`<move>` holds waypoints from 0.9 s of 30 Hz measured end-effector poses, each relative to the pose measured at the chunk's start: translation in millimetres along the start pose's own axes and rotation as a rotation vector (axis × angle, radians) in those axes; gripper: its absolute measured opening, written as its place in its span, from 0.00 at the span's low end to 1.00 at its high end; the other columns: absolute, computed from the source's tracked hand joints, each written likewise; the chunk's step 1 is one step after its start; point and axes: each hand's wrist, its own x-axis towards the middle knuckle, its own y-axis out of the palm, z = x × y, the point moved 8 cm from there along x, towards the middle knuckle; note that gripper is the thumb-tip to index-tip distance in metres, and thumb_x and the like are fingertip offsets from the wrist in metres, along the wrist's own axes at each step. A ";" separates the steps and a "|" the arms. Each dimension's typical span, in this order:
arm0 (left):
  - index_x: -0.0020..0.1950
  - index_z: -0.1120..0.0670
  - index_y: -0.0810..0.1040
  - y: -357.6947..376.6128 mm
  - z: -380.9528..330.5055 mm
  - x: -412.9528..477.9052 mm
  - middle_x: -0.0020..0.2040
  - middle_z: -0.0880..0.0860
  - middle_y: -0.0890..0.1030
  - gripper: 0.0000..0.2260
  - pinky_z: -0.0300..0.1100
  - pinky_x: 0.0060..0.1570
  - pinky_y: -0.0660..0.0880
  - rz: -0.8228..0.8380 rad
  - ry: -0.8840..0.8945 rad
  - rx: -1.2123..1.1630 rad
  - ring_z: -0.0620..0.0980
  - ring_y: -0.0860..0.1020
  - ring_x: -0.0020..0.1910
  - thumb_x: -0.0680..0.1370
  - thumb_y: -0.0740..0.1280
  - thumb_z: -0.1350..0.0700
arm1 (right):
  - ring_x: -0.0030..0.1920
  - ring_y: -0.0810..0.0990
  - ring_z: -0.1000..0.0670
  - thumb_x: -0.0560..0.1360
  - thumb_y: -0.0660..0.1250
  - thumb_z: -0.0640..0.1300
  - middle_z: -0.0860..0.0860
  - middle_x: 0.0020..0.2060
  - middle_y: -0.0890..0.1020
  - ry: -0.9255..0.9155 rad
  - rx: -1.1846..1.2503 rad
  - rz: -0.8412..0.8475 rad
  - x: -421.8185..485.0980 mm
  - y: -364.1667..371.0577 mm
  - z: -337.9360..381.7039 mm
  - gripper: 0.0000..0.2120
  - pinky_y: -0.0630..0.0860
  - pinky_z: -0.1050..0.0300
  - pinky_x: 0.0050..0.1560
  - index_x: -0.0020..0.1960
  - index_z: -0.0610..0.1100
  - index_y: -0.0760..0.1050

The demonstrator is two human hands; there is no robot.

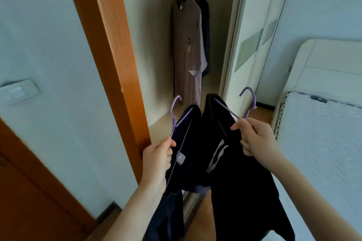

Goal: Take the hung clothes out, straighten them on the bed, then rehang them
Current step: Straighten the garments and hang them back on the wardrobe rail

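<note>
left hand (156,154) was closed on the neck of a thin purple wire hanger (177,115) carrying a dark navy garment (182,154). right hand (256,139) pinched the neck of a second purple wire hanger (247,103) carrying a black garment with white drawstrings (235,162). both garments hung in front of the open cream wardrobe (148,45), off the rail, hooks free in the air. inside, a long mauve dress on a hanger (188,49) and a dark garment behind it (205,35) were on the rail.

step judged: either taking out or rehanging; the frame alone didn't settle which. the white quilted mattress bed (323,133) was at right, near the right hand, nothing on its visible part. next move, if taking out: turn right and lay both pieces flat on the bed. if rehanging: lift the hooks up to the rail.

writing: a small grey tag (181,157) inside the navy garment's collar and a small tag on the mauve dress, both too small to read. no brand legible.
</note>
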 end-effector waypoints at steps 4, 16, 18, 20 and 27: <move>0.39 0.57 0.75 36.7 -35.6 38.8 0.25 0.46 0.62 0.11 0.35 0.20 0.54 0.005 0.064 -0.169 0.42 0.58 0.22 0.81 0.62 0.58 | 0.20 0.56 0.53 0.82 0.57 0.45 0.50 0.23 0.60 -0.077 0.015 0.017 58.3 11.8 43.9 0.16 0.57 0.63 0.23 0.45 0.35 0.75; 0.41 0.62 0.78 97.1 -94.0 186.3 0.26 0.48 0.62 0.12 0.35 0.20 0.54 -0.328 0.197 -0.412 0.43 0.57 0.22 0.81 0.62 0.58 | 0.20 0.59 0.53 0.82 0.57 0.47 0.52 0.23 0.63 -0.160 0.040 0.332 282.0 71.8 73.4 0.16 0.58 0.63 0.23 0.47 0.37 0.76; 0.42 0.62 0.78 103.8 -110.2 212.8 0.26 0.49 0.62 0.12 0.35 0.20 0.54 -0.388 0.218 -0.436 0.43 0.58 0.22 0.81 0.62 0.58 | 0.21 0.59 0.53 0.82 0.57 0.48 0.52 0.23 0.64 -0.167 0.063 0.435 322.3 88.1 78.5 0.16 0.58 0.62 0.23 0.48 0.37 0.76; 0.42 0.63 0.78 106.1 -128.6 236.1 0.27 0.50 0.62 0.12 0.36 0.20 0.54 -0.448 0.238 -0.462 0.44 0.57 0.22 0.81 0.62 0.58 | 0.22 0.59 0.52 0.82 0.56 0.47 0.50 0.24 0.63 -0.165 0.086 0.529 354.4 104.3 88.6 0.17 0.56 0.59 0.23 0.51 0.34 0.75; 0.44 0.63 0.76 91.5 -216.6 290.2 0.28 0.51 0.62 0.09 0.34 0.16 0.53 -0.595 0.410 -0.494 0.42 0.58 0.18 0.80 0.58 0.64 | 0.20 0.54 0.55 0.83 0.53 0.45 0.51 0.23 0.57 -0.267 0.172 0.707 428.5 182.3 154.0 0.17 0.51 0.67 0.23 0.48 0.33 0.72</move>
